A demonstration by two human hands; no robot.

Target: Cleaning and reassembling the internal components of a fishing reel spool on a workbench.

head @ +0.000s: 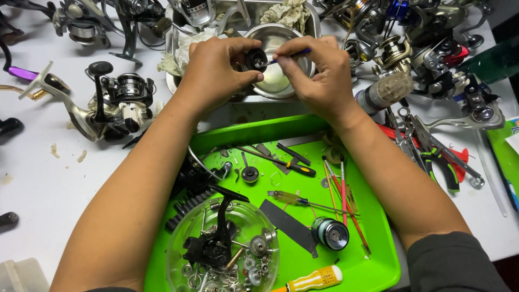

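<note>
While the small black round part sits pinched in the fingers of the left hand, I see it held just above the steel bowl, my landmark here. The right hand is closed narrow on a thin blue-handled tool, whose tip touches the black part over the bowl's near-left rim.

The bowl rests in a metal tray with crumpled rags behind it. Below the bowl lies a green tray on the white worktop. In it: a clear plastic dish of gears and washers with a black reel frame over it, a grey spool, a black-and-yellow screwdriver, and thin red picks.

Left of the bowl, a silver-and-black fishing reel lies on the worktop. Right of the bowl, more reels are piled, with pliers, red and green-handled, below them. A yellow-handled screwdriver lies at the green tray's near edge.
</note>
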